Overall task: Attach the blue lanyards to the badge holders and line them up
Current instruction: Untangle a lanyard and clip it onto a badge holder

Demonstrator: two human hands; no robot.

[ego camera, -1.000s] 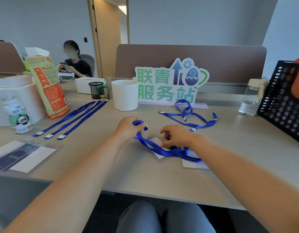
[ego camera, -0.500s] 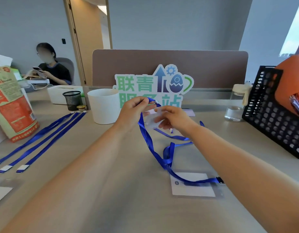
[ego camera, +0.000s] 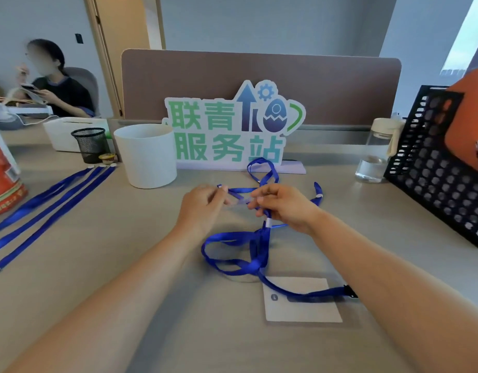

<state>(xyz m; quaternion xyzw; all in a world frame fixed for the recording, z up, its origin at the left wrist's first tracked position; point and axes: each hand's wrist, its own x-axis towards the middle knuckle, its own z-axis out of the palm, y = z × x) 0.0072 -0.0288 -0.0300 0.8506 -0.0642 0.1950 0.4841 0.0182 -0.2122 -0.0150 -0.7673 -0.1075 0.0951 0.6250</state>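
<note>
You're at an office desk: a partition panel (ego camera: 259, 76) at centre, a mesh pen cup (ego camera: 90, 144) at left, and a seated person (ego camera: 62, 98) at upper left.

Just one cam here, head-mounted wide-angle, looking forward and down at the tabletop (ego camera: 141, 224). It sits close above the left hand (ego camera: 202, 205) and right hand (ego camera: 286, 205), with the far partition (ego camera: 326, 84) in frame.

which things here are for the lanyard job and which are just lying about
Job: left hand, right hand, tangled blue lanyard they hold, badge holder, three straightened lanyards, loose lanyard.
Lying about: white cup, sign, mesh pen pot, water bottle, black crate, red bag.
</note>
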